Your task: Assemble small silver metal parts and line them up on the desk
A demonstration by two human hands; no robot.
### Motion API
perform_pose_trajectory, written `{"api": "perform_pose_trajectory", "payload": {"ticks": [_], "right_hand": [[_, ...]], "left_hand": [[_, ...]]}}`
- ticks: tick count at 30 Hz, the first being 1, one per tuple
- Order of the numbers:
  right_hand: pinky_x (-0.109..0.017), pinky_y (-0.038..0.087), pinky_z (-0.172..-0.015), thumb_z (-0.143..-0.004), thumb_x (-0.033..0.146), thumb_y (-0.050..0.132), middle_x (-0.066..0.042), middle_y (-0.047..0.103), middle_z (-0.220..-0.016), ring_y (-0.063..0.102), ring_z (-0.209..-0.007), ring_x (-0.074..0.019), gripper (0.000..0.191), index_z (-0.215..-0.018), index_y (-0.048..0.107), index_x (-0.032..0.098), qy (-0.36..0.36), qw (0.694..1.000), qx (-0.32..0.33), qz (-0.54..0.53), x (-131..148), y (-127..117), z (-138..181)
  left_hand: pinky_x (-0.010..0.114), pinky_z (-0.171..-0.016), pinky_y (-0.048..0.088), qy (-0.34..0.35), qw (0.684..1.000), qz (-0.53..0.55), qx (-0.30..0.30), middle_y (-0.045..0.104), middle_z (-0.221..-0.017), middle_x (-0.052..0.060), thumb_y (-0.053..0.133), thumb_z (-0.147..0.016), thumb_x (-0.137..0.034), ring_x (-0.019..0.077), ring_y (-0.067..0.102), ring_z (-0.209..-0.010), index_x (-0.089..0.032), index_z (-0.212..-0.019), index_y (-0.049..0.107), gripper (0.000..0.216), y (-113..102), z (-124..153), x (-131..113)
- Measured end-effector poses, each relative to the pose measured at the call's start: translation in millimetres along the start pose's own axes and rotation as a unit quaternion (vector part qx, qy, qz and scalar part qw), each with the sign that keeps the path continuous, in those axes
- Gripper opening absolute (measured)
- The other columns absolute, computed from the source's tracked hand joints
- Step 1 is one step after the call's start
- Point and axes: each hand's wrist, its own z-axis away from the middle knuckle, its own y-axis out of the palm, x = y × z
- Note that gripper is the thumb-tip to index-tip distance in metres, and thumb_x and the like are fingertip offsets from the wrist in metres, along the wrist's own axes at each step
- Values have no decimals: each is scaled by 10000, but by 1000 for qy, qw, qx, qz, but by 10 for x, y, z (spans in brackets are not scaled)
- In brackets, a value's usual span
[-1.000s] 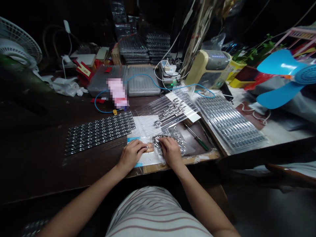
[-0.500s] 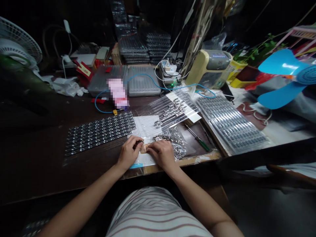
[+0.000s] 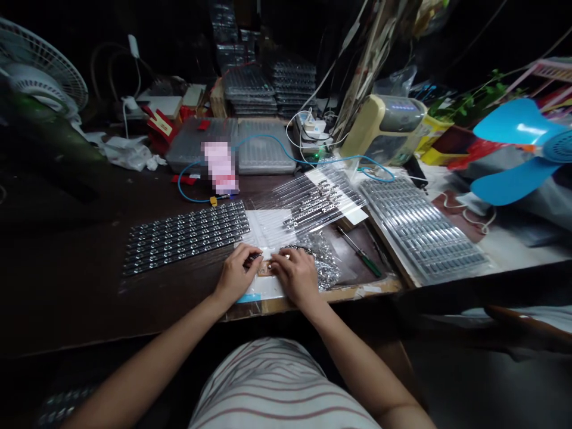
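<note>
My left hand (image 3: 238, 273) is closed in a pinch, with small dark shiny bits showing at its fingertips; their kind is too small to tell. My right hand (image 3: 297, 275) has its fingers drawn together over the right end of a small tan block (image 3: 265, 268), and what they grip is hidden. The block lies between my hands on a white sheet (image 3: 263, 289) near the table's front edge. Right behind my right hand is a pile of small shiny metal parts (image 3: 328, 265) on clear plastic.
Rows of black strips with shiny fittings (image 3: 187, 235) lie left. A clear ridged tray (image 3: 279, 196) holds several metal pieces behind my hands. A green-handled screwdriver (image 3: 369, 262), a filled tray (image 3: 424, 229) and a blue-bladed fan (image 3: 513, 155) are right.
The view has shifted slightly. My right fingers have lifted and moved a little over the tan block, and more of the block shows. My left hand keeps its pinch.
</note>
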Motion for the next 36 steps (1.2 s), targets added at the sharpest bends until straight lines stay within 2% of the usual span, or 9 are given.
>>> {"api": "perform_pose_trajectory", "payload": {"ticks": [3, 6, 8, 11, 17, 23, 36], "right_hand": [[-339, 360, -724, -877, 249, 588, -49, 632, -1092, 495, -931, -218, 236, -1103, 653, 273, -2, 999, 16, 32, -160, -139, 28], [-341, 388, -718, -846, 267, 632, -50, 639, -1067, 505, -919, -228, 212, -1054, 666, 257, -22, 998, 48, 33, -280, -185, 72], [-328, 405, -713, -869, 260, 597, -50, 650, -973, 520, -865, -208, 127, -959, 685, 237, -18, 999, 36, 10, -312, -152, 96], [-311, 428, -724, -903, 254, 537, -48, 643, -878, 535, -816, -186, 150, -855, 674, 215, 2, 1000, -5, -29, -313, -78, 109], [-314, 450, -794, -923, 242, 472, -60, 639, -932, 564, -885, -189, 166, -890, 632, 210, 39, 993, -73, -80, -322, -54, 111], [-306, 439, -768, -933, 234, 443, -49, 642, -870, 565, -836, -189, 161, -893, 596, 207, 51, 993, -71, -80, -340, -61, 121], [-310, 441, -777, -932, 235, 443, -55, 652, -879, 565, -843, -191, 181, -909, 620, 205, 55, 994, -57, -77, -330, -57, 123]], "left_hand": [[248, -684, 489, -13, 1000, 8, 7, 623, -915, 43, 534, -850, -195, 155, 604, -823, -179, -913, 632, 117, -3, -6, 3], [252, -682, 483, -27, 1000, 8, 12, 644, -918, 42, 552, -846, -205, 160, 609, -831, -184, -901, 652, 116, -11, -47, -8], [262, -706, 480, -25, 1000, 4, 13, 657, -921, 40, 566, -841, -214, 168, 611, -854, -191, -892, 663, 112, -12, -87, -29], [273, -728, 478, -16, 1000, 4, 19, 667, -913, 36, 576, -842, -226, 170, 613, -858, -197, -889, 671, 110, 8, -138, -73], [282, -744, 476, 28, 998, 2, 52, 655, -893, 38, 585, -854, -247, 162, 603, -839, -205, -934, 677, 129, 112, -105, -155], [292, -764, 468, 91, 992, -53, 75, 655, -880, 38, 604, -846, -257, 170, 589, -854, -227, -947, 688, 135, 163, -23, -177], [329, -769, 469, 86, 992, -29, 93, 670, -858, 55, 608, -839, -243, 191, 590, -845, -217, -907, 686, 107, 222, -11, -118]]}}
